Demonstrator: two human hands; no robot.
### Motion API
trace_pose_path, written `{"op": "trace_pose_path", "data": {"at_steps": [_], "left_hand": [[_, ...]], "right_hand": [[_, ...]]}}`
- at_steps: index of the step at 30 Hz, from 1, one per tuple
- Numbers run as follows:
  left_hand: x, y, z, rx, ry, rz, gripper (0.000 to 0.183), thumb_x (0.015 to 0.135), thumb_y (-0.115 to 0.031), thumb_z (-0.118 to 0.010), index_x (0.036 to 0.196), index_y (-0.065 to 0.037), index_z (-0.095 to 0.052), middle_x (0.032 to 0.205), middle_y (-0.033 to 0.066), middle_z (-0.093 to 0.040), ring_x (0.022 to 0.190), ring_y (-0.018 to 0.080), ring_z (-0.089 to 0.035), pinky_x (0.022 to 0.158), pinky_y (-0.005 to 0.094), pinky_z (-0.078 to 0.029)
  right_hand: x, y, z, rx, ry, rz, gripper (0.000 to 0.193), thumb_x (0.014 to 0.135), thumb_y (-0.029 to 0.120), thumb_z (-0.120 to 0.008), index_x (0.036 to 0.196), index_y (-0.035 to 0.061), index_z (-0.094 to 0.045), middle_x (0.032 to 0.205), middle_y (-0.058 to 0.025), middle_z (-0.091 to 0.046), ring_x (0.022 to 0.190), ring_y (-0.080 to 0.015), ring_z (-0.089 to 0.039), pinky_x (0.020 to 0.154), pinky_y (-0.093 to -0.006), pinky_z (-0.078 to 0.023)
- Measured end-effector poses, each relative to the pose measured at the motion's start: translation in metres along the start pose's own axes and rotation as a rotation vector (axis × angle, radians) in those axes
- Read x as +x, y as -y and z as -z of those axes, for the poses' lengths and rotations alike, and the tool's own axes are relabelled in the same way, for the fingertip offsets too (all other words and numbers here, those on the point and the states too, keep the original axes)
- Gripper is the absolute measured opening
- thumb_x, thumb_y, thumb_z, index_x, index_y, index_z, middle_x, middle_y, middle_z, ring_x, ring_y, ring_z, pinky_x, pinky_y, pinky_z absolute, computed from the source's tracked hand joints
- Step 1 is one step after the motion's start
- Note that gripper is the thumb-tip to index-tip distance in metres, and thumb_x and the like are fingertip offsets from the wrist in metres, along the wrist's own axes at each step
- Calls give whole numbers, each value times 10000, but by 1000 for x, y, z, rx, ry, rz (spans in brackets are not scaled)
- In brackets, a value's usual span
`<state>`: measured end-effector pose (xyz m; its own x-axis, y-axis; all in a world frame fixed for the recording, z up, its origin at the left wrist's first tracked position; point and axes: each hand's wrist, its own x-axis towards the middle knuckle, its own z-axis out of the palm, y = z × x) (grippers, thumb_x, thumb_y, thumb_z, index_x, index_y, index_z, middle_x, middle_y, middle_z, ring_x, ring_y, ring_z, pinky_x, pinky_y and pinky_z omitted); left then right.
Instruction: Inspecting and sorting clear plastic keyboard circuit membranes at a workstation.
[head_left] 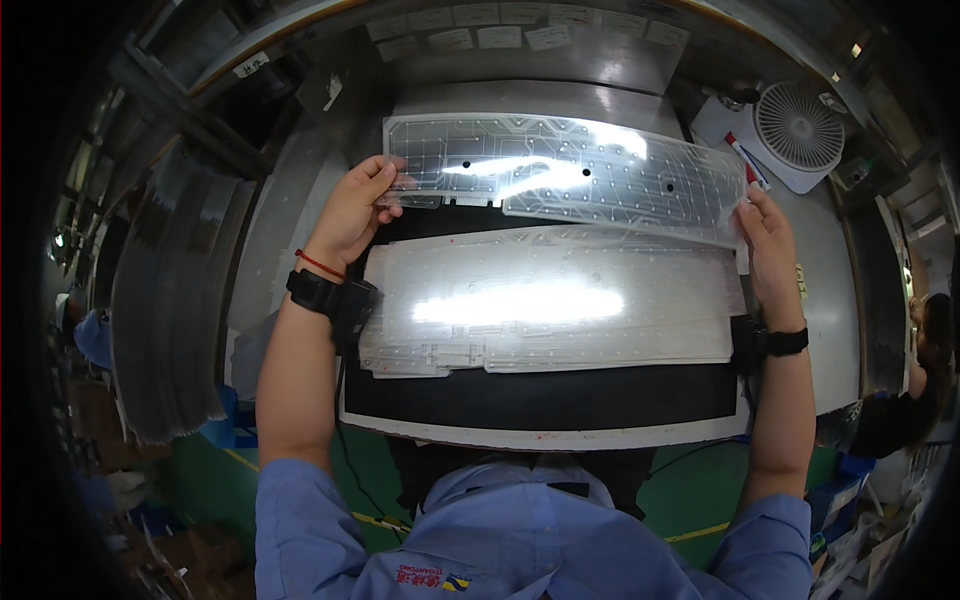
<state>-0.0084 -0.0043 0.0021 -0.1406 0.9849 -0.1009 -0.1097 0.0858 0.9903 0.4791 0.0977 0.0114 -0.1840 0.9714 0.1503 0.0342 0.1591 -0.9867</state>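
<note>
A long, clear printed circuit film (560, 170) with fine traces, dots and a few black spots is stretched between my hands over the far part of the work surface. My left hand (355, 205) pinches its left end between thumb and fingers. At the right end, my right hand (765, 235) grips the film's edge. Closer to me lies a stack of similar translucent films (550, 340), with a strong light reflection across its top. The stack rests on a black mat (560, 398). The held film's near edge hangs over or just beyond the stack's far edge; contact cannot be made out.
At the back right stands a small white fan (800, 125), with a red and white marker (745, 160) beside it. Tall stacks of dark sheets (170, 300) flank the bench on the left. A metal panel with paper labels (500, 38) borders the back. Another person (915, 400) is at the far right.
</note>
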Motion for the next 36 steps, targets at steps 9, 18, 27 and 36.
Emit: {"op": "trace_pose_path", "data": {"at_steps": [9, 18, 27, 36], "left_hand": [[-3, -5, -7, 37, -10, 13, 234, 1005, -259, -465, 1097, -70, -567, 851, -4, -599, 625, 69, -573, 559, 176, -450], [-1, -2, -3, 30, 9, -7, 210, 1002, -266, -473, 1079, -97, -572, 835, -16, -599, 623, 66, -572, 566, 183, -460], [-3, -3, -6, 19, 17, -51, 173, 978, -213, -513, 1103, -99, -547, 1072, 58, -630, 772, 99, -609, 624, 185, -467], [4, 7, -2, -33, 19, -148, 106, 922, -60, -584, 1019, -50, -625, 1080, 70, -644, 891, 119, -613, 797, 240, -507]], "right_hand": [[0, -4, 6, -18, 5, 18, 141, 963, 148, -556, 1020, 29, -605, 854, 38, -583, 770, -47, -509, 726, -192, -397], [2, -6, 9, -10, 2, 26, 123, 964, 149, -557, 998, 39, -603, 826, 47, -571, 738, -36, -488, 688, -187, -377], [-1, -3, 7, 17, -44, 109, 89, 931, 94, -587, 997, 41, -612, 916, 15, -590, 833, -69, -526, 745, -216, -407], [2, -9, 16, -76, -4, 390, 130, 872, -36, -552, 953, 21, -637, 1219, -70, -522, 1084, -159, -531, 914, -272, -425]]}}
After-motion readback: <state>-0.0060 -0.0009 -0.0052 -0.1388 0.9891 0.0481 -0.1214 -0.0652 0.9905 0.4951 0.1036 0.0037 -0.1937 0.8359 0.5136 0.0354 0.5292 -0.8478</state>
